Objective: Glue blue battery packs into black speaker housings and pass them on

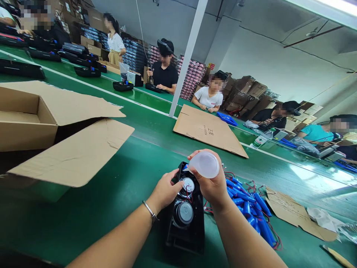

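A black speaker housing [198,227] lies in front of me with two round speaker drivers [185,212] and thin red wires in it. My left hand [164,191] grips the housing's far left edge, its thumb over the upper driver. In my right hand [213,188] is a whitish squeeze bottle [205,164], tipped with its round base toward me and its nozzle pointing down at the far end of the housing. My fingers partly hide that end. Right of the housing lies a heap of blue wrapped battery packs [247,203] with red leads.
An open cardboard box [28,130] stands at left, its flaps reaching over the green table. A flat cardboard sheet [209,130] lies ahead. At right are a torn cardboard piece [298,214] and a wooden-handled tool [338,257]. Several people work across the line beyond a white post [188,59].
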Tool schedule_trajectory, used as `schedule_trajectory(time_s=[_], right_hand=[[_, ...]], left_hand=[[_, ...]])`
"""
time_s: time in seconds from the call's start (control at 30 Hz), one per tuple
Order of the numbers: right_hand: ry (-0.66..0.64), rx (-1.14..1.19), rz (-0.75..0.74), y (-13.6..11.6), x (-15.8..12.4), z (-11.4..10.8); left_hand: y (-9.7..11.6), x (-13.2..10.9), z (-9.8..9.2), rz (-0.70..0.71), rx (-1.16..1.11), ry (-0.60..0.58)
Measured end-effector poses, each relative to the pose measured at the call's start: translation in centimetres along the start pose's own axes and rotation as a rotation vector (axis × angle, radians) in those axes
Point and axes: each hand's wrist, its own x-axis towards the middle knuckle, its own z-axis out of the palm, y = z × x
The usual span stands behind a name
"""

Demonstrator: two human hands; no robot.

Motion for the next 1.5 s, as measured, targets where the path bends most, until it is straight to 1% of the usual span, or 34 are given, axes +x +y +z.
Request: schedule_trajectory(time_s=[0.17, 0.4, 0.63, 0.77, 0.9, 1.27, 1.4, 1.5], right_hand=[[0.004, 0.029, -0.008, -0.2, -0.1, 0.1], [0.030, 0.059, -0.001, 0.0, -0.4, -0.1], [0.043, 0.099, 0.009, 0.2, -0.5, -0.4], [0.050, 0.097, -0.015, 0.1, -0.3, -0.5], [0.065, 0.127, 0.002, 0.4, -0.3, -0.7], [0.122, 0.114, 0.015, 1.4, -0.2, -1.4], [0.134, 0.159, 0.001, 1.9, -0.1, -1.4], [0.139, 0.231, 0.039, 2.0, -0.2, -1.5]], left_hand=[[-0.5, 0.2, 0.1, -0.020, -0.021, 0.016], [-0.4, 0.4, 0.1, -0.087, -0.043, 0.053], [-0.2, 0.4, 0.1, -0.078, -0.105, 0.053], [-0.2, 0.3, 0.0, -0.083, -0.087, 0.054], [0.0, 0.2, -0.1, -0.103, -0.074, 0.054], [0.3, 0.3, -0.1, -0.124, -0.073, 0.063], [0.2, 0.3, -0.1, -0.122, -0.072, 0.063], [-0.1, 0.3, -0.1, -0.123, -0.100, 0.050]])
